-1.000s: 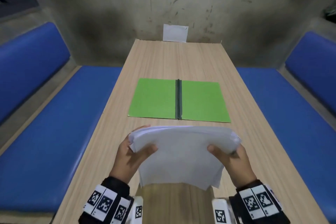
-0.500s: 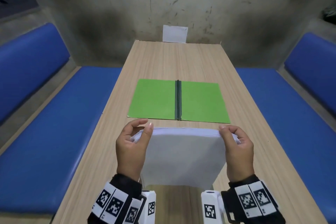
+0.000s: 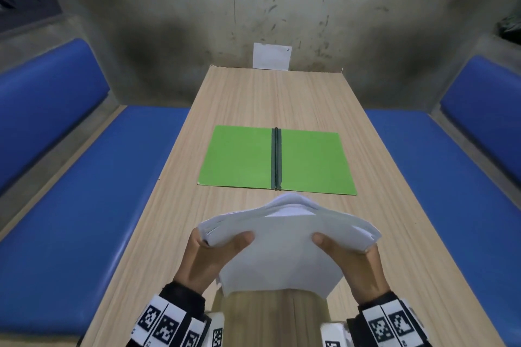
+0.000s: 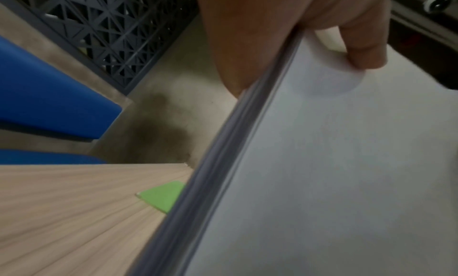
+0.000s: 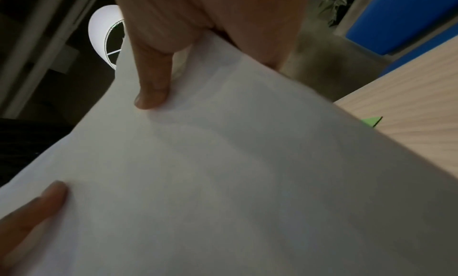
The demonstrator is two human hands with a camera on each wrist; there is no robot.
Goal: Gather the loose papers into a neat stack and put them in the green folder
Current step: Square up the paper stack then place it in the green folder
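My left hand (image 3: 210,255) and right hand (image 3: 349,259) clamp the paper stack (image 3: 284,245), bowed, above the table's (image 3: 248,98) near end. Squaring step seems done; next, lay it in the open green folder (image 3: 310,163) mid-table.

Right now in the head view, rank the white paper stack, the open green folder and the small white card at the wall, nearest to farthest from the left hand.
1. White paper stack: gripped by the left hand.
2. Open green folder: flat, mid-table.
3. Small white card: far end, against wall.
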